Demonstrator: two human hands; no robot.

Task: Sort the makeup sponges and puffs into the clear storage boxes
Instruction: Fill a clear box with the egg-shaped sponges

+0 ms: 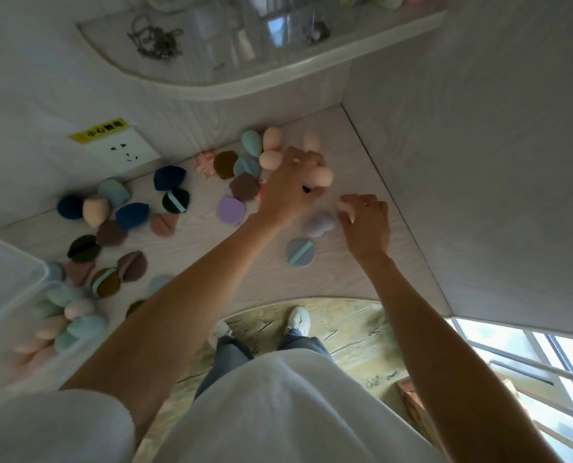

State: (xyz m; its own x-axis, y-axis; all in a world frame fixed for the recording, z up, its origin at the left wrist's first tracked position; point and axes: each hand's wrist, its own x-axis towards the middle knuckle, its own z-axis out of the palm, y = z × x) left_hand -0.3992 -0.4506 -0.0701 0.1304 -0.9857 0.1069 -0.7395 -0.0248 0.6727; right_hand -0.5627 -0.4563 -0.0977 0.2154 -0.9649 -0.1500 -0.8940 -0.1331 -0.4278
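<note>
Wall socket [124, 151] with yellow warning label [98, 130] at back left. Curved shelf [211, 85] above, keys [154, 41] on it. Window [545, 372] lower right.

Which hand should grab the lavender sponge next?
Right. The right hand hovers beside the lavender sponge, fingers almost touching it, while the left hand already holds a peach sponge.

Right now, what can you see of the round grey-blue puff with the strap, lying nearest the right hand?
The grey-blue puff is a flat, round pad that looks soft and matte, with a lighter turquoise strap running diagonally across its top. It lies flat on the pale wood-grain counter, alone, touching no other piece. A lavender sponge sits just beyond it, blurred. The right hand hovers above and beyond it, without touching it.
</note>
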